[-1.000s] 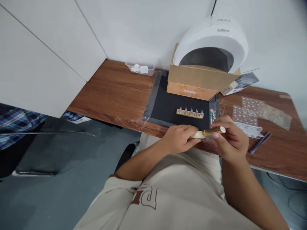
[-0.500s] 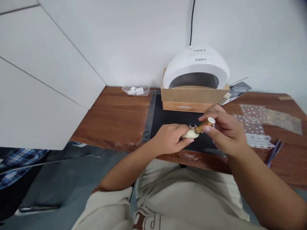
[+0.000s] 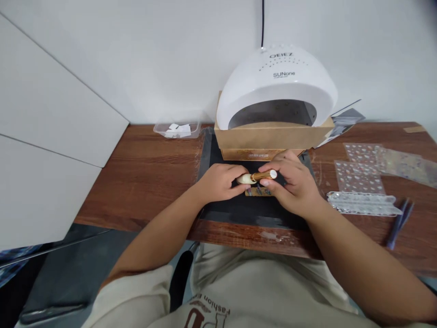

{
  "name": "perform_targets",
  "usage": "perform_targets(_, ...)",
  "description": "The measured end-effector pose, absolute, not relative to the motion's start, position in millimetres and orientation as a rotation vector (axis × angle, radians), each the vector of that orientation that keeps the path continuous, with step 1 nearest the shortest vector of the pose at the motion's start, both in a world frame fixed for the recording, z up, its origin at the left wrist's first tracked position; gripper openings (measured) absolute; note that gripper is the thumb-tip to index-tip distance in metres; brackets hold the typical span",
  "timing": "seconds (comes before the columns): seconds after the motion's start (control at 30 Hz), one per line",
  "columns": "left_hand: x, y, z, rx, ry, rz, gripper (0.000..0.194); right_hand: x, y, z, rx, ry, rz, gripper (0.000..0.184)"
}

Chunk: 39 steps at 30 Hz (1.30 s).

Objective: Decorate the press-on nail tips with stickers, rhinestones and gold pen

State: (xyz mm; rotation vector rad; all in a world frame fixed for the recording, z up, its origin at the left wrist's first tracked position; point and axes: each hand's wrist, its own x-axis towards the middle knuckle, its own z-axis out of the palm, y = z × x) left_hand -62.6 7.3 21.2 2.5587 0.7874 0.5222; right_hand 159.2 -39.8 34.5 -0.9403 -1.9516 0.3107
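My left hand [image 3: 221, 183] is closed around the cream body of a nail polish bottle [image 3: 244, 179], held on its side over the black mat [image 3: 225, 213]. The fingers of my right hand [image 3: 296, 183] pinch its ribbed gold cap [image 3: 262, 176], whose white end points right. Cap and bottle meet at the neck; I cannot tell whether the cap is loose. Just below both hands, a small wooden strip with decorated nail tips [image 3: 258, 191] lies on the mat, partly hidden by my fingers.
A white nail lamp [image 3: 278, 89] stands on a cardboard box [image 3: 273, 137] behind the mat. Back left is a clear tray [image 3: 196, 130] with white scraps. To the right lie sticker sheets [image 3: 358, 175], a clear plastic case [image 3: 363, 203] and purple tweezer-like sticks [image 3: 399, 223].
Both hands have moved forward with the nail polish bottle, from the table's front edge to over the mat and the strip of nail tips. The head view has shifted too.
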Motion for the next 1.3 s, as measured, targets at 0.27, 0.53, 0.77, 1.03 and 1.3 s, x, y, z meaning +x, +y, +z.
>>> perform_targets(0.27,-73.6,13.9,9.5,2.581,0.757,0.491,0.030,159.1,-36.6,23.8,-0.950,-2.013,0.271,0.012)
perform_targets(0.53,-74.2,14.7,6.9,2.571,0.756,0.483,0.030,155.6,-37.3,25.6,-1.014,-2.047,0.222,0.013)
perform_targets(0.77,-75.3,14.7,5.0,2.602,0.714,0.502,0.029,156.0,-42.8,28.5,-1.018,-1.962,0.196,0.011)
perform_targets(1.03,-82.0,21.7,5.1,2.517,0.765,0.418,0.029,170.9,-42.4,20.8,-0.985,-1.755,0.410,0.014)
perform_targets(1.3,-83.9,26.3,5.0,2.479,0.728,0.389,0.026,176.1,-37.6,14.7,-0.990,-1.668,0.496,0.014)
